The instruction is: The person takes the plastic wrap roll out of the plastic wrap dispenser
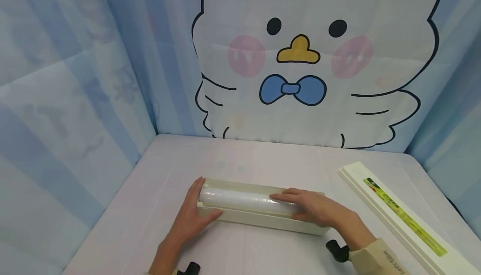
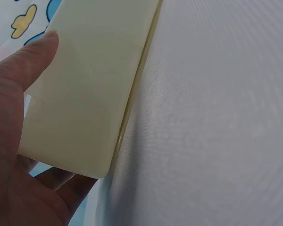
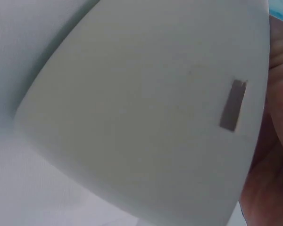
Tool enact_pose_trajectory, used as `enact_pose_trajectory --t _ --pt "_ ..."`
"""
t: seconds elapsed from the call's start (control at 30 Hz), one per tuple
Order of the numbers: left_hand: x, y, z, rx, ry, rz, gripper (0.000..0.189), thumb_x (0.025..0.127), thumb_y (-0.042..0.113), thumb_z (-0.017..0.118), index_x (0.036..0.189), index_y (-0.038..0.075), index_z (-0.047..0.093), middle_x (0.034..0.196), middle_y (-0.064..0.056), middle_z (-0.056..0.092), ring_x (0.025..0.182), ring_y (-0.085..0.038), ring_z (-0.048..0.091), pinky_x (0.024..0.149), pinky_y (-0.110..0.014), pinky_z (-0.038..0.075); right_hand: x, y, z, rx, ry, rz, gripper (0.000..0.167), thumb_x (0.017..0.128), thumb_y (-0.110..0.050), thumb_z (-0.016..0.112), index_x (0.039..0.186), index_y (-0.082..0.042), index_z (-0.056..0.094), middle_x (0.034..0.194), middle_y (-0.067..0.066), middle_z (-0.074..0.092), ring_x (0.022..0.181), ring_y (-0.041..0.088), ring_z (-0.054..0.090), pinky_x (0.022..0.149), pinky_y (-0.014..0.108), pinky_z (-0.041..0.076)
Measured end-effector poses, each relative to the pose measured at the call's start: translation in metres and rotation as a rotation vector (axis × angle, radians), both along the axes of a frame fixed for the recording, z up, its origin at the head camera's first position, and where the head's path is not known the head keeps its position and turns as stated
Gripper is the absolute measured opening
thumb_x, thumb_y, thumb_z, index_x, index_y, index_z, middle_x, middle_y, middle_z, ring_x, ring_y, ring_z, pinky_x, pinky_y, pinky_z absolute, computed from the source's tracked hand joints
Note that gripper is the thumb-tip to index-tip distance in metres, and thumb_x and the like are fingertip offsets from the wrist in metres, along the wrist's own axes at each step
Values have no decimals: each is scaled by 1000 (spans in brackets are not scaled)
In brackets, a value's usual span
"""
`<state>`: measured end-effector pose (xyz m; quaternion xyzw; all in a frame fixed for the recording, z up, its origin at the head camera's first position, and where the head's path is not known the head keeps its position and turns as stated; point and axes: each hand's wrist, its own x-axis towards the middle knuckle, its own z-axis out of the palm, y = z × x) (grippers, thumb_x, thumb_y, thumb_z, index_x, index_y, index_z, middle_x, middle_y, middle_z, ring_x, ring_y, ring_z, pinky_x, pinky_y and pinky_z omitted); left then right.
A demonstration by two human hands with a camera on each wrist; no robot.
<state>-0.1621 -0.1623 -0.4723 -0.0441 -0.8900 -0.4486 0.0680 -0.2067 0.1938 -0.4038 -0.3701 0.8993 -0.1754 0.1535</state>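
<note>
A long cream-coloured box point(image 1: 259, 220) lies on the table in the head view, its top side uncovered. Inside it sits a shiny white roll point(image 1: 236, 198) that looks like cling film. My left hand point(image 1: 191, 215) grips the box's left end, thumb on the front wall and fingers around the end. In the left wrist view that thumb point(image 2: 42, 52) presses on the box's front. My right hand point(image 1: 315, 206) rests over the roll's right part, index finger stretched along the roll and thumb at the front rim. The right wrist view shows the box's front wall, with a small rectangular slot.
A long white lid-like piece point(image 1: 398, 220) with a yellow-green label lies at an angle on the table's right. Behind the table hangs a cloth point(image 1: 300, 112) printed with a cartoon bird; blue-and-white curtains point(image 1: 75, 99) stand at the sides.
</note>
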Motion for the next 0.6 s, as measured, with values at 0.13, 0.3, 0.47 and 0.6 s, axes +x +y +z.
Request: enact_pose_trajectory --t 0.13,0.3,0.47,0.6 --pt "0 1 0 6 5 -4 105 80 36 87 159 7 24 162 -18 24 145 -39 29 116 -57 25 0 3 4 -22 -30 -5 66 92 -11 75 150 -32 50 145 4 53 127 32 54 99 57 48" --pt "0 1 0 16 6 -7 105 79 34 87 159 5 25 162 -19 24 146 -39 28 117 -56 23 -1 4 8 -52 -63 -10 65 93 -8 73 149 -31 51 146 3 52 129 32 52 102 57 46" --pt "-1 1 0 20 1 -5 105 79 34 87 159 5 25 162 -19 24 147 -38 27 117 -56 23 -1 5 10 -72 -61 -11 65 92 -4 73 149 -28 53 144 4 53 127 31 53 101 56 47" --pt "-1 0 0 19 -4 0 106 79 36 87 159 6 24 162 -19 24 147 -39 27 117 -56 23 0 7 12 -77 -26 -2 65 92 -2 72 149 -27 52 142 6 53 125 31 53 100 57 47"
